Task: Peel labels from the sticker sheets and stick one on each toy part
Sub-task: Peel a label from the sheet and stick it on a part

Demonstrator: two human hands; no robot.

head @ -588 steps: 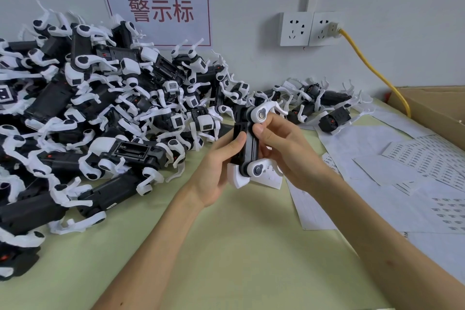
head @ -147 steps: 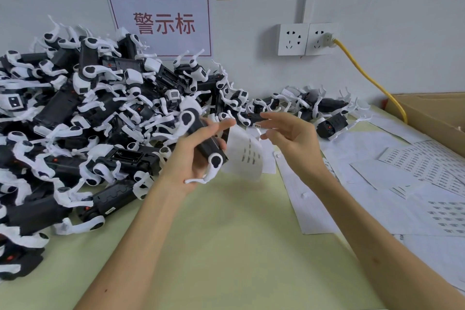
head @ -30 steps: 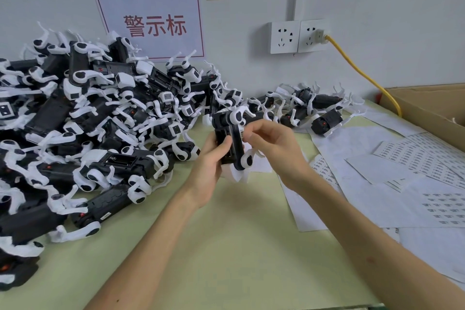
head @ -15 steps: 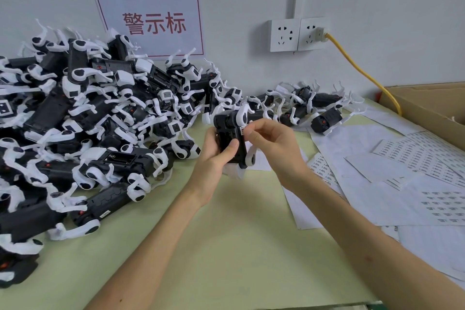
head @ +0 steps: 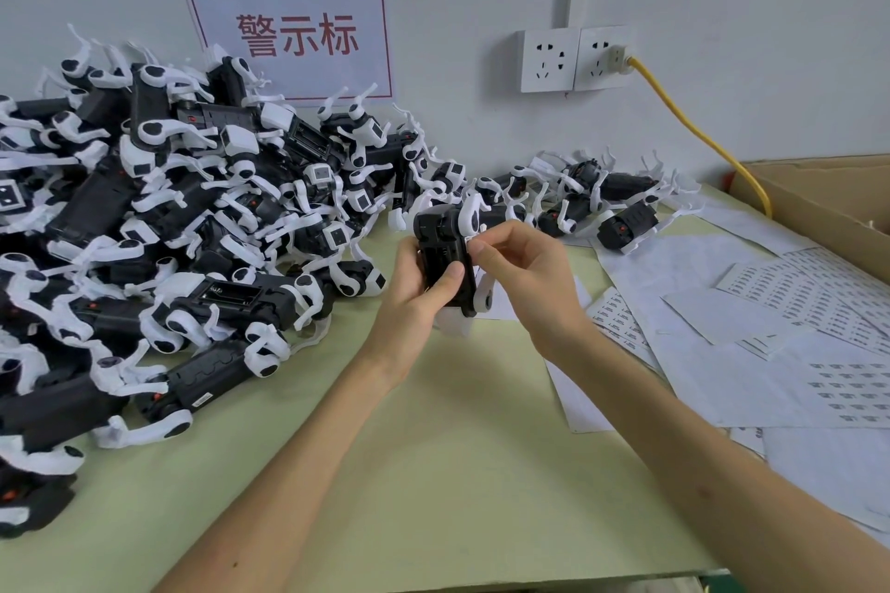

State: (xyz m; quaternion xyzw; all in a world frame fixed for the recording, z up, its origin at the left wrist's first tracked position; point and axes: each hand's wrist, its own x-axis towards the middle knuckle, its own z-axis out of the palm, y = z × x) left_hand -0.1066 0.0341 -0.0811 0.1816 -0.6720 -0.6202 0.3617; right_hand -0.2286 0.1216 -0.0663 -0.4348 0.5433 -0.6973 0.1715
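A black toy part with white legs point(head: 442, 250) stands upright above the middle of the table, gripped by my left hand point(head: 418, 299) with the thumb across its front. My right hand point(head: 522, 272) sits at the part's right side, thumb and forefinger pinched together against its upper edge; a small white label seems to lie under the fingertips, too small to be sure. Sticker sheets point(head: 818, 299) with rows of tiny labels lie spread on the right.
A big heap of black-and-white toy parts point(head: 159, 226) fills the left of the green table point(head: 457, 472). A smaller group point(head: 592, 197) lies by the wall. A cardboard box point(head: 828, 202) stands at the right, with a yellow cable point(head: 693, 130) from the wall socket.
My left hand has turned the toy part more upright and raised it slightly. My right hand's fingertips have moved up to the part's upper right edge.
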